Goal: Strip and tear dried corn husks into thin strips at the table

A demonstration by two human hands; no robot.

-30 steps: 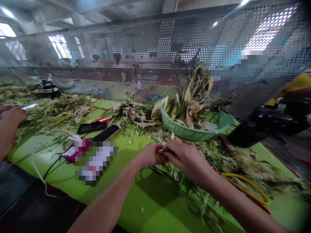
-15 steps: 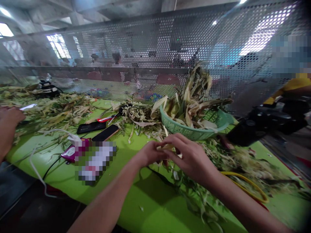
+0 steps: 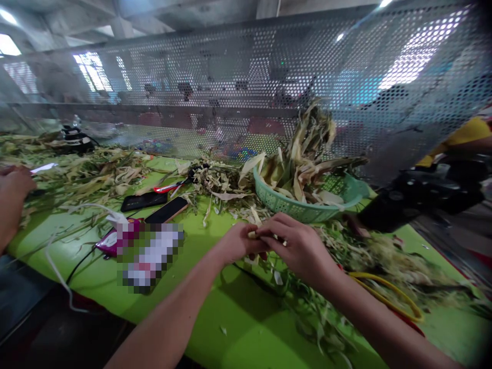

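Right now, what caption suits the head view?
Left hand and right hand hold a pale strip near a green basket of husks.

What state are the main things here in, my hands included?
Left hand: closed on a pale strip
Right hand: pinching the pale strip
Green basket: upright, heaped with husks
Husks: dry-looking, rising above the rim
Nearer phone: lying flat, screen dark
White cable: slack, drooping

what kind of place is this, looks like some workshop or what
Probably a shared handcraft workshop: dry, husk-like leaves lie strewn over a long green table, a perforated metal partition stands behind it, and another person's hand shows at the left edge.
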